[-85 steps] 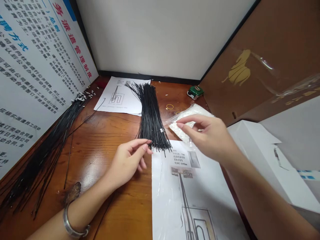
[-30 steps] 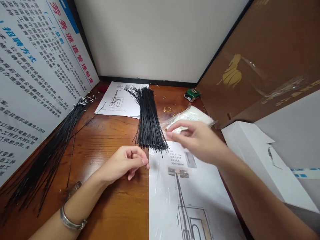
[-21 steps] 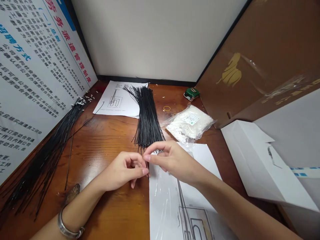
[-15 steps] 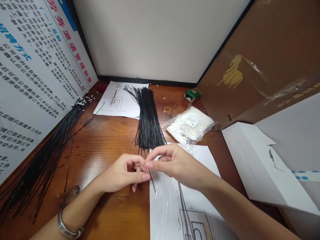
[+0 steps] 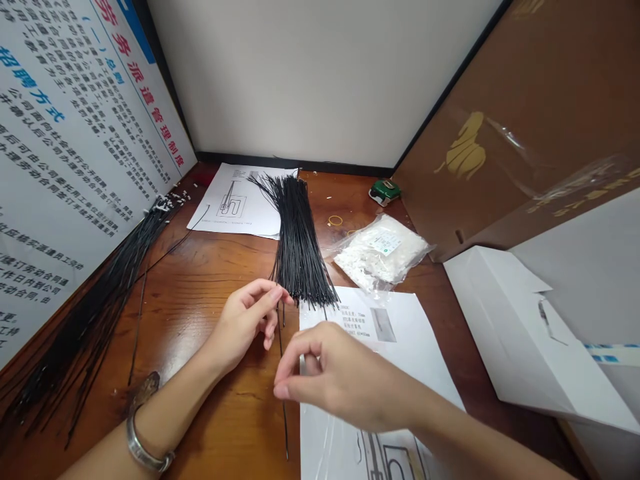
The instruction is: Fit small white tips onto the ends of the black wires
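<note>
A thin black wire runs down from the left fingertips, past the right fingertips, and its lower end hangs over the wood. My left hand, a metal bangle on its wrist, pinches the upper part of this wire close to the front end of the bundle. Lower and to the right, my right hand has thumb and forefinger closed on the same wire, above a printed sheet. Just beyond both hands lies a thick bundle of black wires; its near ends reach the sheet's top edge.
More black wires with white ends lie along the left panel. A bag of white pieces, a green tape measure and a yellow rubber band are at the back right. A white box stands on the right.
My hands have moved apart: the left slightly up and left, the right down toward me. More of the wire now shows between and below them.
</note>
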`<state>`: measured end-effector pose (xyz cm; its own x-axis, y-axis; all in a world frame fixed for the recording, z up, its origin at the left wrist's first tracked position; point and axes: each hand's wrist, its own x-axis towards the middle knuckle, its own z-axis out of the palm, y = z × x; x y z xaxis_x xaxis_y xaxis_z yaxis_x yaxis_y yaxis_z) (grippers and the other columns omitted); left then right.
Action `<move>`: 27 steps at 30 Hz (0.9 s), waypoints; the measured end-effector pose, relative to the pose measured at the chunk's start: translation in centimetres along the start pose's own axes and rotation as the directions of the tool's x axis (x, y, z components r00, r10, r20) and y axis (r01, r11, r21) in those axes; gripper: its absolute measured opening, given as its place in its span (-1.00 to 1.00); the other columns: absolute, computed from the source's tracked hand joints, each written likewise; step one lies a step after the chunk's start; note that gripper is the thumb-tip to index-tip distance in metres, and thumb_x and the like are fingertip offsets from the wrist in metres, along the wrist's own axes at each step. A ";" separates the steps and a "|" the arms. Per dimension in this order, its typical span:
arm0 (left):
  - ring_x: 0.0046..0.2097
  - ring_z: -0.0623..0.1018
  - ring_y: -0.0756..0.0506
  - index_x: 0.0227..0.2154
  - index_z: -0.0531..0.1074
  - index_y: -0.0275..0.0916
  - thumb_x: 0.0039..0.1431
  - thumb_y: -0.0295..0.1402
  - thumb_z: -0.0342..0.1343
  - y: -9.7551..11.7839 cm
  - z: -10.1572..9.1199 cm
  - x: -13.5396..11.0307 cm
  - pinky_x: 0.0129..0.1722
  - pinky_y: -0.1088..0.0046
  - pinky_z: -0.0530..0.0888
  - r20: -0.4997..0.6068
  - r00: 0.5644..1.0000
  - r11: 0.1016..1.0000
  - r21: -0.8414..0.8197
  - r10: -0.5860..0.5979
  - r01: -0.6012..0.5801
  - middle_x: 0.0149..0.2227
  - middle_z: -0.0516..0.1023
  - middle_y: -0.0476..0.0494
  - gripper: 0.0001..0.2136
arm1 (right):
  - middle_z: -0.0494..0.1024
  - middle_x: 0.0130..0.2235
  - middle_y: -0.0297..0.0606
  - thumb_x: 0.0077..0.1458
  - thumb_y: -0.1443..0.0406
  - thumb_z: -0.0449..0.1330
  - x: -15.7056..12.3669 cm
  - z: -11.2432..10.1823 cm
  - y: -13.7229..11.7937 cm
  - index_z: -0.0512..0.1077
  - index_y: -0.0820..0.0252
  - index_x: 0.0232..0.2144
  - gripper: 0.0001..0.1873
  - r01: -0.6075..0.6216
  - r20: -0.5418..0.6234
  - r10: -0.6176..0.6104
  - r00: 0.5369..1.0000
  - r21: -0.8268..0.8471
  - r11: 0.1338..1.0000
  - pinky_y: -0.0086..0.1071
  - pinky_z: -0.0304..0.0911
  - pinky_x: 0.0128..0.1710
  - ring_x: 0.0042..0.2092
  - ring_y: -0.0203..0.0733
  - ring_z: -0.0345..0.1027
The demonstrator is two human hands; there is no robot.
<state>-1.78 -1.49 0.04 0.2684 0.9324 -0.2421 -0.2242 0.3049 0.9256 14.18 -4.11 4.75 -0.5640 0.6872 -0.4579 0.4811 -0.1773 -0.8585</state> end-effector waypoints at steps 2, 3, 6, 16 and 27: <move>-0.66 0.28 0.17 -0.40 0.40 -0.31 0.12 -0.22 0.15 0.1 0.2 0.2 -0.77 0.69 0.28 -0.039 0.999 1.000 -0.014 0.015 -0.015 -0.38 0.47 -0.01 -0.78 | 0.24 -0.68 -0.48 -0.06 0.37 0.21 -0.2 1.1 -0.1 0.56 0.24 -0.49 -0.89 0.012 0.049 -0.010 0.999 -0.043 0.999 -0.52 -0.12 -0.69 -0.63 -0.44 -0.01; -0.67 0.27 0.17 -0.41 0.40 -0.31 0.11 -0.21 0.16 0.1 0.2 0.3 -0.78 0.68 0.27 -0.048 0.999 0.999 -0.030 0.023 -0.024 -0.38 0.48 -0.01 -0.77 | 0.30 -0.66 -0.46 -0.08 0.40 0.20 -0.4 1.5 -0.1 0.57 0.23 -0.50 -0.88 0.028 0.077 -0.024 0.997 -0.060 0.998 -0.53 -0.07 -0.68 -0.62 -0.44 0.04; -0.70 0.26 0.16 -0.41 0.39 -0.30 0.08 -0.18 0.16 0.0 0.3 0.4 -0.80 0.67 0.27 -0.029 0.999 0.997 -0.078 0.026 -0.028 -0.49 0.46 0.03 -0.75 | 0.46 -0.55 -0.39 -0.12 0.46 0.20 -0.9 1.9 -0.2 0.59 0.21 -0.50 -0.84 0.095 0.181 -0.079 0.980 -0.084 0.992 -0.53 0.05 -0.61 -0.57 -0.43 0.17; -0.73 0.31 0.12 -0.49 0.34 -0.29 0.12 -0.18 0.12 -0.5 -0.2 -0.6 -0.78 0.66 0.26 0.232 0.972 0.999 0.029 -0.031 0.025 -0.61 0.43 0.03 -0.74 | 0.47 -0.02 -0.20 0.03 0.21 0.23 0.1 -3.5 0.0 0.55 0.14 -0.45 -0.85 0.167 -0.375 -0.141 0.916 0.038 0.985 -0.41 0.25 -0.51 -0.47 -0.37 0.29; -0.69 0.21 0.10 -0.25 0.41 -0.26 0.18 -0.07 0.00 -0.7 0.1 -0.4 -0.73 0.63 0.19 0.178 0.984 0.996 0.083 0.000 -0.015 -0.69 0.25 0.11 -0.67 | 0.33 -0.58 -0.39 -0.01 0.18 0.25 0.9 -2.4 0.7 0.49 0.20 -0.45 -0.81 0.131 -0.312 -0.064 0.948 0.198 0.971 -0.45 -0.12 -0.65 -0.59 -0.39 -0.02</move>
<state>-1.68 -2.08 -0.48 0.4310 0.8828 -0.1867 -0.1499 0.2741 0.9499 15.61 -1.92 4.24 -0.3558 0.8828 -0.3066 0.2608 -0.2213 -0.9397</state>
